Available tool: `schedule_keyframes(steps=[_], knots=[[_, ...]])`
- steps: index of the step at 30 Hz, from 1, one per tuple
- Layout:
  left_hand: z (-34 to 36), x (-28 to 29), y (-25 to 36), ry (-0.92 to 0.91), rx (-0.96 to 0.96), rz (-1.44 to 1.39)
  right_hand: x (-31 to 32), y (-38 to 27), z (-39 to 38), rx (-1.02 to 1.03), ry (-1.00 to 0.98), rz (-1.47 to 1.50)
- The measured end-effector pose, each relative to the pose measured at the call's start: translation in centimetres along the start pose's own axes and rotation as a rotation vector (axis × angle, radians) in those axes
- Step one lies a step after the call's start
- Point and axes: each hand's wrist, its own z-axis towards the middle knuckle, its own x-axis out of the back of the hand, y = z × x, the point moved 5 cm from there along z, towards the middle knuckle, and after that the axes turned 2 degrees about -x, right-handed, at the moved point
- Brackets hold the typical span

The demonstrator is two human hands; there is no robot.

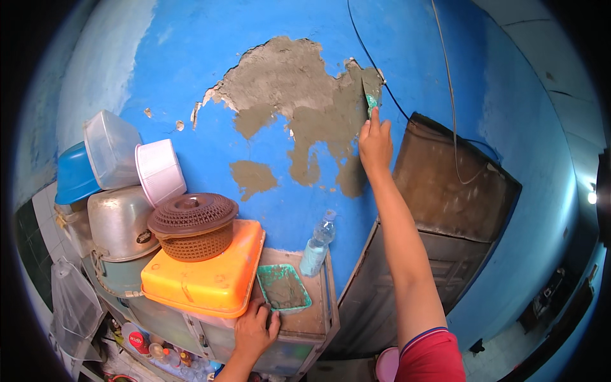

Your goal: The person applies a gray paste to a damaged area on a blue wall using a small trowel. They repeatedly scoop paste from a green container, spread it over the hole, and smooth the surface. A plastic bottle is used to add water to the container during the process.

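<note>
My right hand (376,146) is raised to the blue wall, closed around the green handle of a putty knife (372,102). The knife's thin blade lies against the right end of a grey mortar patch (324,130), which spreads unevenly over broken plaster. Low at the front, my left hand (254,330) rests at the cabinet top's near edge with thumb and fingers apart. Just beyond its fingertips sits a green rectangular tray (310,299) with wet grey mortar inside. An orange lidded container (203,280) is close beside that hand.
A brown woven-pattern basket (194,232) stands on the orange container. Behind the tray is a clear bottle (317,245) of bluish contents. Pots and plastic tubs (114,149) are stacked at left. Cables (372,60) hang down the wall near a brown wooden panel (449,178).
</note>
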Motion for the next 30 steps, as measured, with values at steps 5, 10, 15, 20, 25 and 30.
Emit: schedule_keyframes(steps=[5, 10, 15, 20, 25, 30], knots=[[0.2, 0.0, 0.1, -0.012, 0.015, -0.017, -1.7, 0.9, -3.1, 0.055, -0.065, -0.063], [0.0, -0.1, -0.2, 0.005, -0.002, 0.012, 0.1, 0.2, -7.0, 0.082, -0.053, 0.016], [0.2, 0.1, 0.0, 0.016, -0.008, 0.0, 2.5, 0.4, -2.9, 0.02, 0.011, -0.053], [0.3, 0.0, 0.0, 0.013, -0.012, -0.004, 0.9, -0.3, -5.8, -0.03, -0.093, -0.025], [-0.1, 0.0, -0.4, -0.022, 0.014, 0.011, 1.6, -2.4, -5.5, -0.03, -0.066, 0.065], [0.0, -0.1, -0.3, 0.001, 0.004, 0.005, 1.0, -1.8, 1.4, 0.042, 0.028, -0.069]])
